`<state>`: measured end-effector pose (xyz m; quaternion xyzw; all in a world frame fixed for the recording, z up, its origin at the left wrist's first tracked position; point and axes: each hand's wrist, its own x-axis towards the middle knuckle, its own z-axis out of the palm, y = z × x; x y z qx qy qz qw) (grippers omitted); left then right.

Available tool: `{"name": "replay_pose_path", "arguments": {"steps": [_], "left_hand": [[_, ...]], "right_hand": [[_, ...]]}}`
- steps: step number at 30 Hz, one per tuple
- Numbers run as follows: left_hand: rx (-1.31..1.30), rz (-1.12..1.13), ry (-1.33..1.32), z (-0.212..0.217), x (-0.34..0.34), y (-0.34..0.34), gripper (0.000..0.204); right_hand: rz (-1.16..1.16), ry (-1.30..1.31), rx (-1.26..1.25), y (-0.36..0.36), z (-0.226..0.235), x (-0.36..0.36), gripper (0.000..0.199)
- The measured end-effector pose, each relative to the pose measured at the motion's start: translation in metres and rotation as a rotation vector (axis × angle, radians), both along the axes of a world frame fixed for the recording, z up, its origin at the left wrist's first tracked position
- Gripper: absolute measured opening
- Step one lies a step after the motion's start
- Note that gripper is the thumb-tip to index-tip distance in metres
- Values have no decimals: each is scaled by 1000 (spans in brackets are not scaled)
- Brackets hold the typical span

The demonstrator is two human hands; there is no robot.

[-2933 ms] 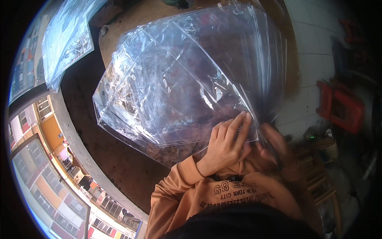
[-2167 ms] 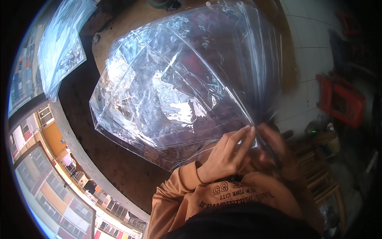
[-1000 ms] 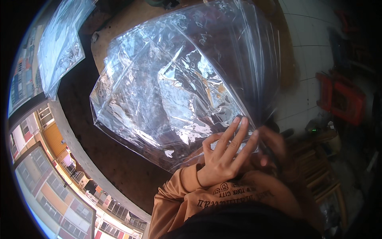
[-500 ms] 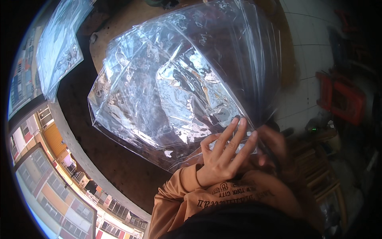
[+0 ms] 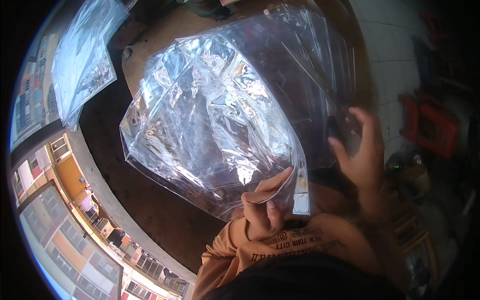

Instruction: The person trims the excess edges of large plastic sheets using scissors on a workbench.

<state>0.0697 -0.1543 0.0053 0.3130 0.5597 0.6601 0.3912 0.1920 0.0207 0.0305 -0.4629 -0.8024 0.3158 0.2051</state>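
Observation:
A large clear plastic sheet [image 5: 200, 110], creased and glossy, spreads out in front of me. My left hand [image 5: 265, 202] pinches its near edge between thumb and fingers. Beside that hand, a narrow strip of the plastic [image 5: 301, 192] bends down toward my body. To the right, my right hand [image 5: 361, 152] has its thumb and forefinger spread apart. By its thumb tip is a black handle [image 5: 332, 128], and a long thin blade-like piece [image 5: 312, 72] lies on the plastic beyond it. Whether the two are one tool is hard to tell in the shade.
Another folded clear plastic sheet [image 5: 82, 60] is at the far left. A curved pale ledge [image 5: 120, 210] runs down the left, with buildings beyond. A red plastic stool [image 5: 432, 125] stands on the tiled floor at right, near a wooden-framed seat [image 5: 417, 245].
My right hand has moved up and away from the plastic's near edge, and its fingers have spread. My left hand has gone from lying flat to pinching the edge, and the strip now bends down.

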Motion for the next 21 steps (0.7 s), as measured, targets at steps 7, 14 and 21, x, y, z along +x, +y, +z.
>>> {"name": "replay_pose_path", "arguments": {"steps": [7,14,21], "left_hand": [[182,54,-77,1,1,7,14],[63,-159,-72,4,-10,12,27],[-326,-401,-327,9,-21,-5,37]], "right_hand": [[247,-68,302,1,19,-17,34],[551,327,215,-2,25,-33,26],[616,243,396,1,22,-35,9]]}}
